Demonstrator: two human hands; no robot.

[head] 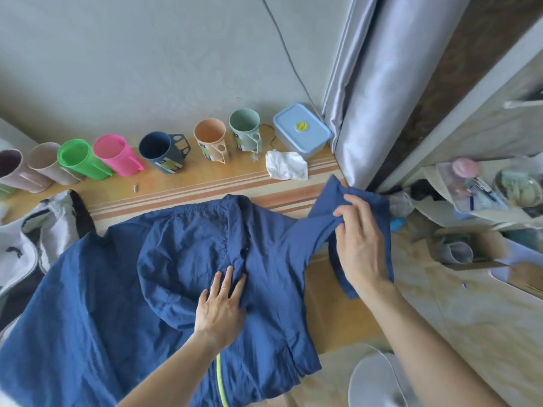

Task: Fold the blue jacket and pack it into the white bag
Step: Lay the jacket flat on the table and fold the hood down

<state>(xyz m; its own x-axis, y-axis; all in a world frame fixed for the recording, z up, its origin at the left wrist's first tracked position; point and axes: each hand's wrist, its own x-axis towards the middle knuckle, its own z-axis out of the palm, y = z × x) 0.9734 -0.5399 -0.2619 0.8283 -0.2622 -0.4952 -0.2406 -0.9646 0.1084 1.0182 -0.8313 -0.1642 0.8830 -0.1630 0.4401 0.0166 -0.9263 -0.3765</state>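
Note:
The blue jacket [182,259] lies spread out on the striped mat, its hood folded down over the chest. My left hand [220,304] presses flat on the jacket's middle, fingers apart, just below the hood. My right hand [360,242] grips the jacket's right sleeve [323,218] and holds it lifted off the floor at the right. The white bag [32,233], with dark trim, lies crumpled at the left edge, partly under the jacket's left side.
A row of coloured cups [117,155] stands along the wall. A blue-lidded box [301,129] and a crumpled white tissue [286,165] lie near the curtain [379,92]. Cluttered trays and a cardboard box [470,248] fill the right. A white fan base [376,380] sits at bottom right.

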